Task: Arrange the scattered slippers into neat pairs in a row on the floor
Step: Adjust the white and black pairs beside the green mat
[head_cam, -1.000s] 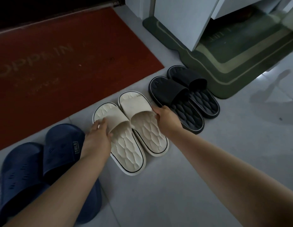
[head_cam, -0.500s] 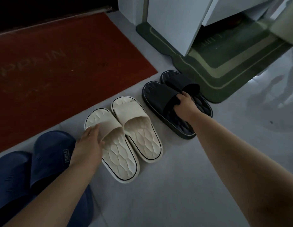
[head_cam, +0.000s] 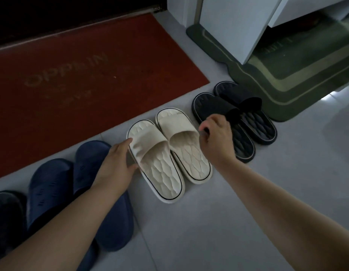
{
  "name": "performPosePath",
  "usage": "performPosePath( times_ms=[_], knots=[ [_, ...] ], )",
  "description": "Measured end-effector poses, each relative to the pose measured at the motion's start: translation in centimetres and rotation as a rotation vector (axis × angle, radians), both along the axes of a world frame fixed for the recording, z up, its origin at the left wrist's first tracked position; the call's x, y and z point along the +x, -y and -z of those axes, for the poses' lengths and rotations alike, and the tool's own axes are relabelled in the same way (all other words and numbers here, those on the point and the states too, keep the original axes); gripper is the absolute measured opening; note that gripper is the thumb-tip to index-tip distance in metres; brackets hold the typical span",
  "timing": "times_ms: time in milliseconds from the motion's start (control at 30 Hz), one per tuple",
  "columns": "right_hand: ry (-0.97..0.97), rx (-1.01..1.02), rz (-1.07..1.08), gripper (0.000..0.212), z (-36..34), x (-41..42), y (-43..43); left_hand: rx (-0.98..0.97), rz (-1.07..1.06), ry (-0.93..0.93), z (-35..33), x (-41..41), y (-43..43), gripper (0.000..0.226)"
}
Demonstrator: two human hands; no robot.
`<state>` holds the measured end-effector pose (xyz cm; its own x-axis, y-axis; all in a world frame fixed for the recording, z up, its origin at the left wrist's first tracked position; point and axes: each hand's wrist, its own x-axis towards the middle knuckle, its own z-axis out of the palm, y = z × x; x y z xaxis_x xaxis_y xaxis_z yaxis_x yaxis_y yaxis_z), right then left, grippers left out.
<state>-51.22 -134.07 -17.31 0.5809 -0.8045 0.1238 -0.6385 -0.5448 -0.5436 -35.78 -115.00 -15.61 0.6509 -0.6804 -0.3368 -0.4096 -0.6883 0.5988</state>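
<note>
Three slipper pairs stand in a row on the grey floor. The left cream slipper and the right cream slipper lie side by side in the middle. My left hand grips the outer edge of the left cream slipper. My right hand hovers with curled fingers between the right cream slipper and the black pair, and holds nothing. Part of the near black slipper is hidden beneath it. The navy pair lies at the left, partly under my left forearm.
A red doormat runs along behind the row. A green mat lies at the right behind the black pair, under a white cabinet. Another dark slipper shows at the far left edge.
My right hand left the black slipper and came back left toward the cream pair. My left hand slid from the strap to the outer edge of the left cream slipper.
</note>
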Motion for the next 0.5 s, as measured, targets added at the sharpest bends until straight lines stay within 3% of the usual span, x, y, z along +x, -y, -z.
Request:
performPosePath(
  times_ms=[100,200,367,500],
  knots=[
    [-0.215,0.101,-0.263,0.025,0.2,2.1,-1.1,0.025,-0.012,-0.018,-0.2,-0.1,-1.2,0.053],
    [-0.453,0.196,-0.311,0.040,0.1,3.5,-1.0,0.043,0.111,-0.092,0.1,-1.4,-1.6,0.048],
    [-0.509,0.206,-0.345,0.057,0.0,2.6,-2.0,0.034,0.162,-0.130,0.8,-2.4,-1.1,0.055],
    [-0.550,0.238,-0.353,0.059,-0.4,2.4,-1.7,0.056,0.180,-0.115,0.7,-3.0,-1.4,0.057]
  ],
)
